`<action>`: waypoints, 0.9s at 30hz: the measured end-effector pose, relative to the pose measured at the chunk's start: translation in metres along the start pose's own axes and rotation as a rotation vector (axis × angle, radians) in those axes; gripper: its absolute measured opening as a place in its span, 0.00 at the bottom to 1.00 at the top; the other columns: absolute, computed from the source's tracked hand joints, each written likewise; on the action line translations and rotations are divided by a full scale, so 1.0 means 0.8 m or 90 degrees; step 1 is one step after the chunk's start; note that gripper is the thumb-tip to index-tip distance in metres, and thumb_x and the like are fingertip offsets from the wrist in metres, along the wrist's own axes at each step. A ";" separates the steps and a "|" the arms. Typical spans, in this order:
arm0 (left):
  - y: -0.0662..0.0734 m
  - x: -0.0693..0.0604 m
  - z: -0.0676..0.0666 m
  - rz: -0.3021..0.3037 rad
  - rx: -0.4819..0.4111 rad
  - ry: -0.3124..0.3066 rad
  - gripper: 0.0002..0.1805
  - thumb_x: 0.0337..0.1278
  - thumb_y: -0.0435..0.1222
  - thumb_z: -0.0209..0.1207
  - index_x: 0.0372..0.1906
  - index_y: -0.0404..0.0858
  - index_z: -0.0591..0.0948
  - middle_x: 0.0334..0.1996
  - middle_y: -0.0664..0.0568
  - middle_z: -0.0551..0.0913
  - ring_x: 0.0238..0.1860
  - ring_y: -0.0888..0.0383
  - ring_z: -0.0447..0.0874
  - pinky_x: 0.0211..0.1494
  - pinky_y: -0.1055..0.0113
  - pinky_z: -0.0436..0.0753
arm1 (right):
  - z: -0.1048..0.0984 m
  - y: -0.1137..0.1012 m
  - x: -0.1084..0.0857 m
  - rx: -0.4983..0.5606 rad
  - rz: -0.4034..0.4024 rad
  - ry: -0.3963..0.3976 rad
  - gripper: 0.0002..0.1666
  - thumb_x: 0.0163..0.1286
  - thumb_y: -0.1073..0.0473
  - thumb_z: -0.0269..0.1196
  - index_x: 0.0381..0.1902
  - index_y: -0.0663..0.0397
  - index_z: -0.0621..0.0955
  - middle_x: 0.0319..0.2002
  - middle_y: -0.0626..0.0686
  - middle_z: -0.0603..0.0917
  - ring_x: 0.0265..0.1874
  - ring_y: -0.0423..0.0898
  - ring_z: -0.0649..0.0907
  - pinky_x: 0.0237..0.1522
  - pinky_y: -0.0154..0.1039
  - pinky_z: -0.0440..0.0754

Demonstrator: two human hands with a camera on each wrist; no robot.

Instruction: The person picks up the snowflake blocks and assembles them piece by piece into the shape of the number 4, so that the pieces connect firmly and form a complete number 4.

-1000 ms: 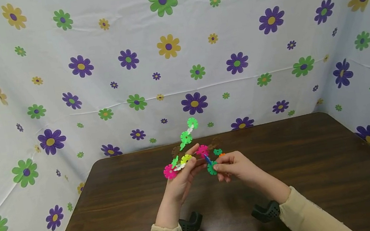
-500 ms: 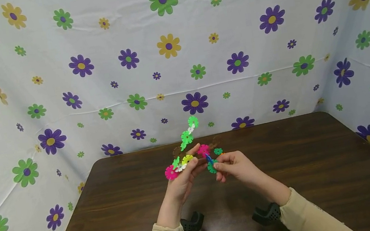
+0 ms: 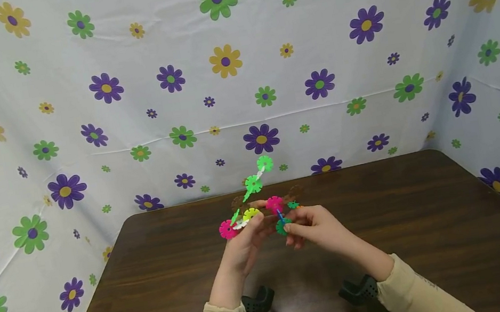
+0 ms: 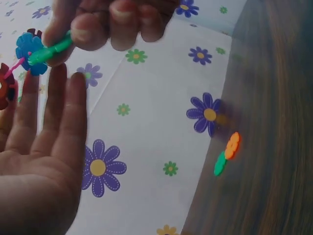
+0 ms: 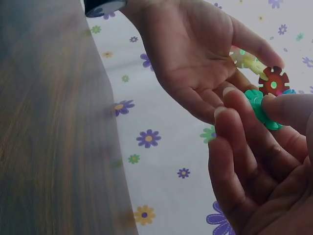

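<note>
My left hand [image 3: 246, 243] holds a chain of plastic notched discs [image 3: 253, 183] in light green, white, pink, yellow and brown between thumb and fingers. Several of its fingers are stretched out in the left wrist view. With thumb and index finger, my right hand [image 3: 316, 224] pinches a teal notched disc [image 3: 282, 226] at the chain's right side. A blue disc [image 4: 30, 51] meets the teal one, and a pink disc [image 3: 274, 204] stands just above. In the right wrist view the left thumb lies by a brown disc [image 5: 274, 82]. The fingers partly hide the joints.
A joined green disc [image 4: 220, 164] and orange disc [image 4: 232, 145] lie on the dark wooden table [image 3: 411, 229] beyond the hands. A flower-print white curtain [image 3: 147, 85] rises behind and beside the table. Black wrist devices [image 3: 259, 301] hang under both wrists.
My right hand has shifted slightly left with the teal disc, and the blue disc has turned more edge-on. The chain has tilted a little, and the left index finger has lowered.
</note>
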State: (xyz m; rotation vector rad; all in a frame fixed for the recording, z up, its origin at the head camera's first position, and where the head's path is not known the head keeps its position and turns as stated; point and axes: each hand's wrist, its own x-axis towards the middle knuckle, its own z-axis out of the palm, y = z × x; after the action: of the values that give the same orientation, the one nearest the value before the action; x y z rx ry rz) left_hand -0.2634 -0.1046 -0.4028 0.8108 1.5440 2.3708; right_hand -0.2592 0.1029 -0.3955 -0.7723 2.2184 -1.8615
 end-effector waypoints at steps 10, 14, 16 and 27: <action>-0.002 0.003 0.008 -0.040 -0.094 -0.015 0.16 0.74 0.40 0.46 0.61 0.47 0.74 0.60 0.51 0.76 0.61 0.46 0.72 0.57 0.51 0.77 | -0.004 0.002 0.002 -0.169 -0.086 0.100 0.06 0.68 0.62 0.64 0.38 0.58 0.85 0.26 0.48 0.77 0.21 0.41 0.71 0.22 0.34 0.71; -0.002 0.004 0.012 -0.043 -0.105 -0.009 0.17 0.75 0.39 0.45 0.62 0.47 0.73 0.61 0.50 0.75 0.61 0.47 0.72 0.57 0.53 0.77 | -0.003 0.002 0.001 -0.175 -0.109 0.119 0.04 0.67 0.63 0.64 0.36 0.58 0.85 0.28 0.46 0.75 0.21 0.41 0.70 0.23 0.33 0.68; -0.001 0.004 0.014 -0.041 -0.102 -0.006 0.18 0.75 0.39 0.45 0.63 0.46 0.72 0.61 0.50 0.74 0.60 0.48 0.73 0.56 0.54 0.77 | -0.002 0.001 0.001 -0.167 -0.108 0.122 0.04 0.66 0.64 0.64 0.36 0.59 0.85 0.29 0.47 0.76 0.22 0.41 0.70 0.23 0.33 0.68; 0.003 0.004 0.021 -0.048 -0.082 0.059 0.14 0.74 0.39 0.47 0.58 0.43 0.74 0.56 0.49 0.77 0.56 0.49 0.77 0.55 0.53 0.78 | 0.006 0.007 0.002 -0.139 -0.101 0.155 0.05 0.67 0.64 0.64 0.37 0.59 0.86 0.30 0.49 0.77 0.22 0.40 0.70 0.23 0.32 0.68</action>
State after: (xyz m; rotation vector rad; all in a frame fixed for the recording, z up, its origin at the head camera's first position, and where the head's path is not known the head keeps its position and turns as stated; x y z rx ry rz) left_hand -0.2564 -0.0913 -0.3942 0.6118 1.4114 2.4539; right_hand -0.2600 0.0981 -0.4015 -0.8167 2.6168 -1.8935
